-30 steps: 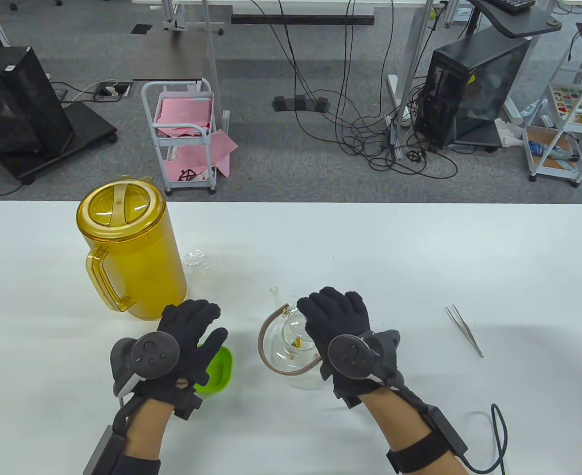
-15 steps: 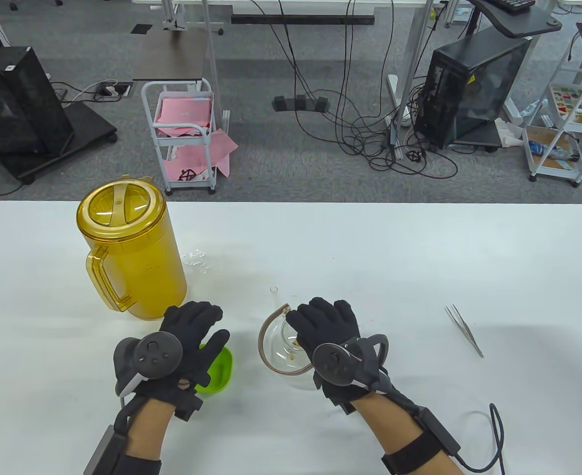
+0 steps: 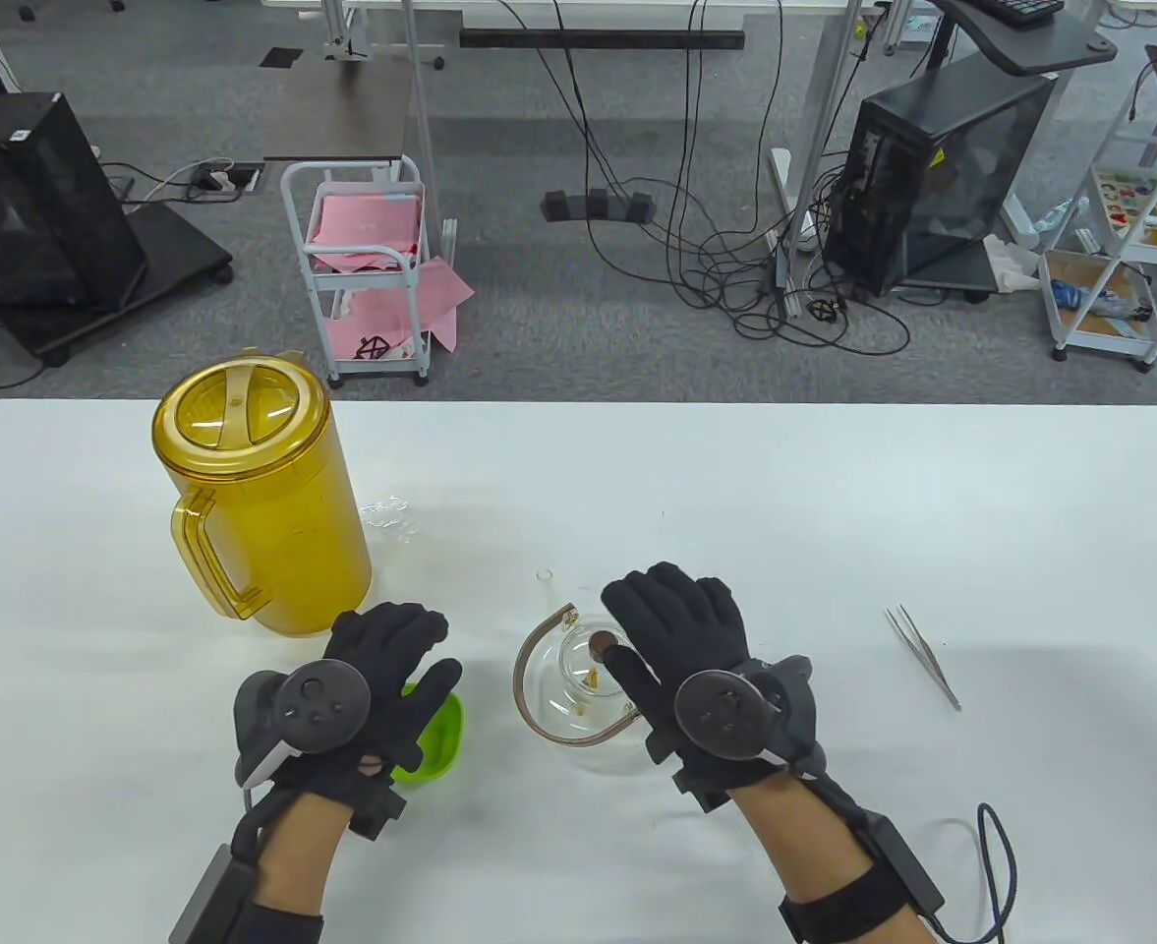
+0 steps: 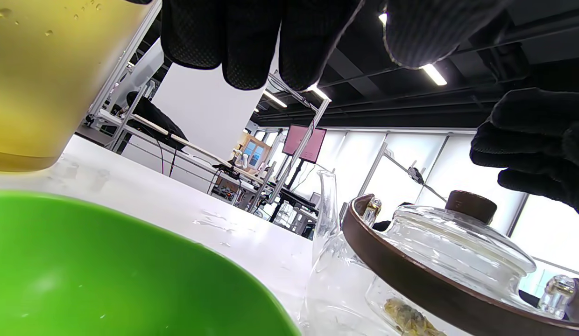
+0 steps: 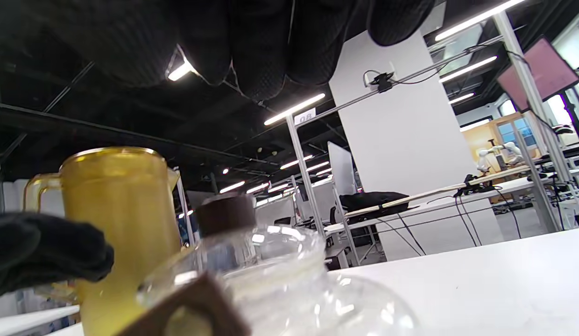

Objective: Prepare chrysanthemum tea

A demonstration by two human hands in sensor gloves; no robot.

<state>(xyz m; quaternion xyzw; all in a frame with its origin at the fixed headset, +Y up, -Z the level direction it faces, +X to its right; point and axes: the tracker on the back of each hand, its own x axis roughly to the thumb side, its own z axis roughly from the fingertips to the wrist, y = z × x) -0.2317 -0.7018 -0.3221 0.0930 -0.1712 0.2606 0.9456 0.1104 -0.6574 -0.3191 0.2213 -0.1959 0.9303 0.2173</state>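
The glass teapot [image 3: 560, 700] with a brown hoop handle stands at the table's front middle, its glass lid on, brown knob [image 3: 600, 645] showing. A few yellow chrysanthemum bits [image 4: 408, 319] lie inside. My right hand [image 3: 659, 618] hovers just right of the knob with relaxed fingers, holding nothing; in the left wrist view its fingers [image 4: 527, 140] hang clear of the knob [image 4: 470, 206]. My left hand [image 3: 409, 651] hovers over the green bowl [image 3: 440, 736], fingers straight and empty. The yellow pitcher [image 3: 254, 501], lid on, stands behind it at the left.
Metal tweezers [image 3: 922, 656] lie on the white table [image 3: 834, 511] to the right of my right hand. A small wet patch [image 3: 391, 516] glistens beside the pitcher. Beyond the far edge are carts, cables and computer cases on the floor.
My right hand slid left over the teapot lid, then drew back to the right and lifted, uncovering the brown knob. My left hand drifted slightly right above the bowl.
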